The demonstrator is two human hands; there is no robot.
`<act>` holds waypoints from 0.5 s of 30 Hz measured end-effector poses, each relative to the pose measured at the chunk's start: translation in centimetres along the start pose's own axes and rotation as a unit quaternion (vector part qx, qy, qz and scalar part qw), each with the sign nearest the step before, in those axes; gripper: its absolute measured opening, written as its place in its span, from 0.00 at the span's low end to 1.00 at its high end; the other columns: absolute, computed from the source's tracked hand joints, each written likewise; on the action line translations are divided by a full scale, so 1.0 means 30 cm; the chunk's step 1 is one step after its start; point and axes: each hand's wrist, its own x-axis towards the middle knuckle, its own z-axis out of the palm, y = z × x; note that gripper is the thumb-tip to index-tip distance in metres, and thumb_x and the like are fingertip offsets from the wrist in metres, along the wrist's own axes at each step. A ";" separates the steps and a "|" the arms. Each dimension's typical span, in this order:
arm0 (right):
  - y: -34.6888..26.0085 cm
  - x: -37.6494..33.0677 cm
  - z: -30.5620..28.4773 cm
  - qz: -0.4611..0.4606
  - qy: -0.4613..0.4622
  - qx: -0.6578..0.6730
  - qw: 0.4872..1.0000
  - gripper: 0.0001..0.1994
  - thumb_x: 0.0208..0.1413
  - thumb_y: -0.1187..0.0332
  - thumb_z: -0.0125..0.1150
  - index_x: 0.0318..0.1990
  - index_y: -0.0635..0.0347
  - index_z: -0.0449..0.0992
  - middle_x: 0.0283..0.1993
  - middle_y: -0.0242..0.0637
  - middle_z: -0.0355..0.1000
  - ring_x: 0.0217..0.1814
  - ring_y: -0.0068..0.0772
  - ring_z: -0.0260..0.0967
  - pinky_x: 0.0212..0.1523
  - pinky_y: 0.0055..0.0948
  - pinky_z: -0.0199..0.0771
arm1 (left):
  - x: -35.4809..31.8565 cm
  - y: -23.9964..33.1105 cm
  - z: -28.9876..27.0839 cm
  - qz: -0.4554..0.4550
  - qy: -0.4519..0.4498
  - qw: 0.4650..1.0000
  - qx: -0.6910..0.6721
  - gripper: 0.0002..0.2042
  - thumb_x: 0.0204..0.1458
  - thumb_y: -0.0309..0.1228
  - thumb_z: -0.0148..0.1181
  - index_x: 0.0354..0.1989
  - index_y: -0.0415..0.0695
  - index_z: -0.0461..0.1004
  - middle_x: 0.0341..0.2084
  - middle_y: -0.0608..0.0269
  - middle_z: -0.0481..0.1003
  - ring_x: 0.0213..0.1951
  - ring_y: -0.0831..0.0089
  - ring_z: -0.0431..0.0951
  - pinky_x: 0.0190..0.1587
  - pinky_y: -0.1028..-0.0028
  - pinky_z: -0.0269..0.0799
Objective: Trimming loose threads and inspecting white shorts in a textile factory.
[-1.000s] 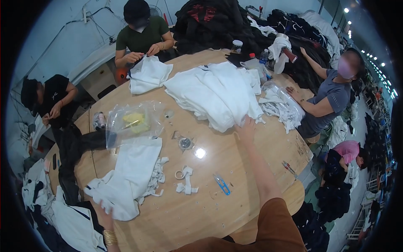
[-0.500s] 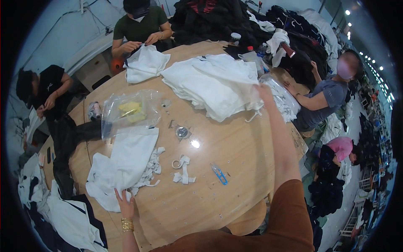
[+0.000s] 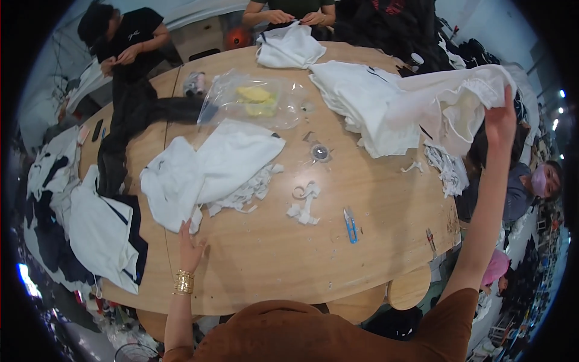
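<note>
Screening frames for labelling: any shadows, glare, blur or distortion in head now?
All in the head view: soft shadows on the table; bright lamps near the right rim; fisheye bending toward black borders; right hand and white garment slightly soft.

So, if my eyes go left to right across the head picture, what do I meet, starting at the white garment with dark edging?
White garment with dark edging → left hand → round grey thing → blue-handled snips → right hand, holding up white cloth.
</note>
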 end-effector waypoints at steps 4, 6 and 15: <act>-0.088 -0.234 0.266 0.045 -0.139 0.002 0.989 0.19 0.57 0.63 0.45 0.53 0.64 0.62 0.52 0.39 0.64 0.53 0.33 0.63 0.52 0.32 0.63 | -0.044 0.248 -0.041 -0.023 -0.120 0.969 -0.215 0.41 0.39 0.28 0.63 0.61 0.46 0.44 0.61 0.56 0.45 0.62 0.64 0.47 0.60 0.66 0.47; -0.063 -0.379 0.400 0.073 -0.240 0.043 0.967 0.19 0.57 0.65 0.45 0.54 0.65 0.60 0.53 0.40 0.64 0.54 0.32 0.62 0.53 0.31 0.64 | -0.023 0.490 -0.093 0.006 -0.185 0.936 -0.301 0.46 0.37 0.30 0.66 0.62 0.46 0.38 0.62 0.57 0.43 0.62 0.67 0.45 0.60 0.65 0.46; 0.334 -0.782 0.802 0.213 -0.380 0.051 0.899 0.16 0.57 0.66 0.46 0.50 0.65 0.65 0.48 0.36 0.66 0.48 0.25 0.63 0.48 0.26 0.63 | -0.109 0.624 -0.053 0.118 0.033 0.931 -0.344 0.23 0.35 0.34 0.66 0.42 0.41 0.69 0.38 0.58 0.69 0.40 0.62 0.69 0.42 0.68 0.65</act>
